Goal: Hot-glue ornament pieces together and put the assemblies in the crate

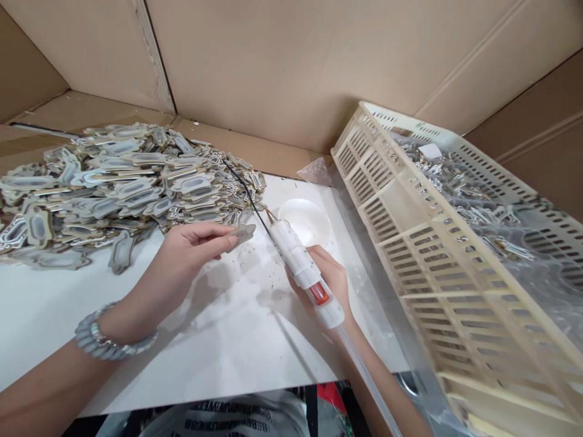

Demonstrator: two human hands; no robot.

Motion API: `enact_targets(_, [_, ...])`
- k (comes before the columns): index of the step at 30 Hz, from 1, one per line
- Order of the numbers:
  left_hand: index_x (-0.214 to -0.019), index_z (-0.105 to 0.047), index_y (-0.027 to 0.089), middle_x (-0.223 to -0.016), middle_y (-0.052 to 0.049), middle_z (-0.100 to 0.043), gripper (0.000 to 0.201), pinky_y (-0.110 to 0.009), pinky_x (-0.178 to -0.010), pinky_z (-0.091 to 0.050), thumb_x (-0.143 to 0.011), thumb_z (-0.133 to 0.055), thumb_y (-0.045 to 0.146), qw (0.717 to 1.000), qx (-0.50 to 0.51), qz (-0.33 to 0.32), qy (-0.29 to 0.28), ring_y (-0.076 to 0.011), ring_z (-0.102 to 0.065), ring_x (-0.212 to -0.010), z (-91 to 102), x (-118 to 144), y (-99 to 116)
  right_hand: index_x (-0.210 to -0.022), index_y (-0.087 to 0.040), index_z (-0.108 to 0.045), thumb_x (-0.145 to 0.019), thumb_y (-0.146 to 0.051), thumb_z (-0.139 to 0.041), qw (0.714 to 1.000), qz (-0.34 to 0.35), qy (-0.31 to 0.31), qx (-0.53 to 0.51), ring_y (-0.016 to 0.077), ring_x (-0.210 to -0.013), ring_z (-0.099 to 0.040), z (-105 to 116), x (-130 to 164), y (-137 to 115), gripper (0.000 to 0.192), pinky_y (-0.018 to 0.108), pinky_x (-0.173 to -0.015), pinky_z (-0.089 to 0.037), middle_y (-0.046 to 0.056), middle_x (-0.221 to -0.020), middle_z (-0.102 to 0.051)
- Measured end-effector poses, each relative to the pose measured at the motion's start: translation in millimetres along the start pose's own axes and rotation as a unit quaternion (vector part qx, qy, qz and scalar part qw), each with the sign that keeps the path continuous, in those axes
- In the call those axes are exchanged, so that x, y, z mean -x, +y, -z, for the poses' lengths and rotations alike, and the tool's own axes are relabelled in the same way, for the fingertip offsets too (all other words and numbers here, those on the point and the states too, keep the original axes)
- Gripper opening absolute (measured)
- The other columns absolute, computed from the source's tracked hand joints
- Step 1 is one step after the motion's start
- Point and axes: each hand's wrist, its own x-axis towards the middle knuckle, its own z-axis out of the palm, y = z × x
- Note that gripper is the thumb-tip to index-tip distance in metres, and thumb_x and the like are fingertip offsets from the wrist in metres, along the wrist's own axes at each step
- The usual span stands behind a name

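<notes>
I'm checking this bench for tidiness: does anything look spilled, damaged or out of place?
Small dark specks litter the white tabletop between the left hand and right hand, like stray debris, though too small to identify. A crumpled scrap of clear plastic also lies loose beside the crate. Nothing looks plainly damaged.

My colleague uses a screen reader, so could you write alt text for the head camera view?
A person's left hand pinches a small flat piece while the right hand holds a white tool, over a white table. A heap of similar pieces lies to the left; a cream slatted crate of small parts stands to the right.
</notes>
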Motion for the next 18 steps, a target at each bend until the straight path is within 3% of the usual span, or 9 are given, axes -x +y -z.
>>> enact_targets(4, [-0.076,-0.073,0.020,-0.073,-0.001,-0.067,0.021,-0.022,-0.058,-0.043,-0.067,-0.080,0.038,1.000,0.013,0.020,-0.006,-0.0127,-0.055,-0.067,0.5,-1.4,0.0,-0.061,-0.022,-0.045,-0.078,-0.019,-0.059,1.000,0.009,0.012,-0.013,0.0122,-0.058,-0.049,2.4,-0.7,-3.1,0.022,0.024,-0.053,-0.035,-0.002,-0.071,-0.052])
enact_targets(9, [-0.072,-0.069,0.020,-0.067,0.001,-0.063,0.022,-0.021,-0.057,-0.044,-0.064,-0.080,0.037,0.999,0.024,0.021,0.000,-0.0114,-0.055,-0.061,-2.2,-2.7,6.1,-0.065,-0.021,-0.050,-0.080,-0.016,-0.058,1.000,0.001,-0.015,-0.027,0.0133,-0.062,-0.053,1.6,1.1,-2.3,0.018,0.025,-0.057,-0.039,0.000,-0.075,-0.057])
enact_targets(18, [-0.069,-0.070,0.018,-0.070,-0.002,-0.065,0.022,-0.023,-0.060,-0.045,-0.067,-0.074,0.039,0.998,0.001,-0.020,0.053,-0.0129,-0.055,-0.065,1.6,-3.1,8.7,-0.071,-0.021,-0.057,-0.074,-0.016,-0.054,0.992,0.022,-0.120,-0.033,0.0177,-0.075,-0.060,3.6,3.9,-2.4,0.007,0.027,-0.064,-0.042,0.002,-0.081,-0.061])
